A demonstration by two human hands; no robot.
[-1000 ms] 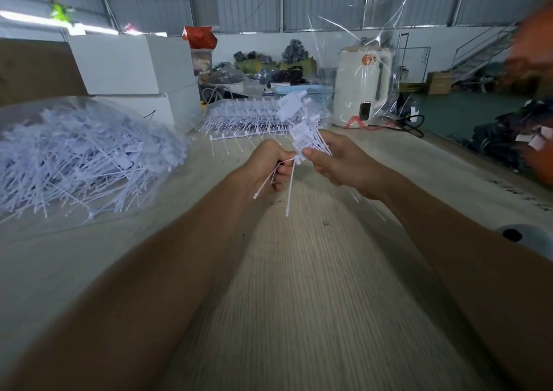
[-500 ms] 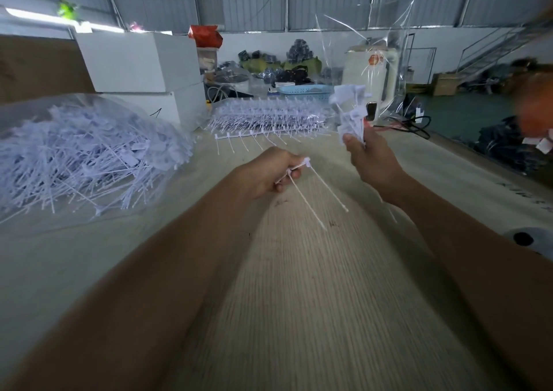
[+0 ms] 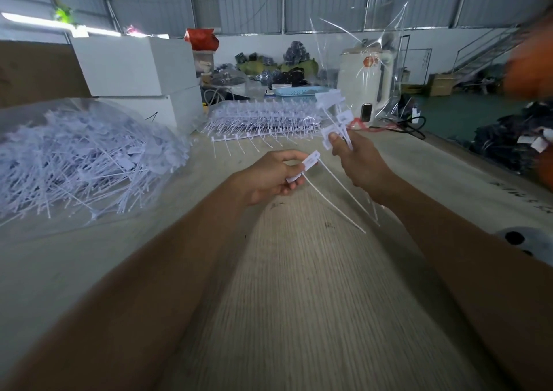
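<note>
**Table** (image 3: pixel 299 301): wood-grain top under both forearms.

**Left hand** (image 3: pixel 269 178): fingers curled, pinching two ties (image 3: pixel 311 160) by their flat heads. The tails slant down to the right, above the table. Risk: the pinch takes only the heads' edges, so a slack thumb would likely drop them short of the heap.

**Right hand** (image 3: pixel 359 163): closed round a bunch (image 3: pixel 332 115) of ties, heads fanned above the thumb, just beyond the left hand. Risk: the tails of both lots run close together and could tangle.

**Heap** (image 3: pixel 74 157): loose ties in clear film, far left, well apart from the hands. Risk: a careless toss could slide off the film.

**Strips** (image 3: pixel 263 121): unsplit rows, behind the hands.

**Boxes** (image 3: pixel 134 64): white, stacked, behind the heap.
</note>
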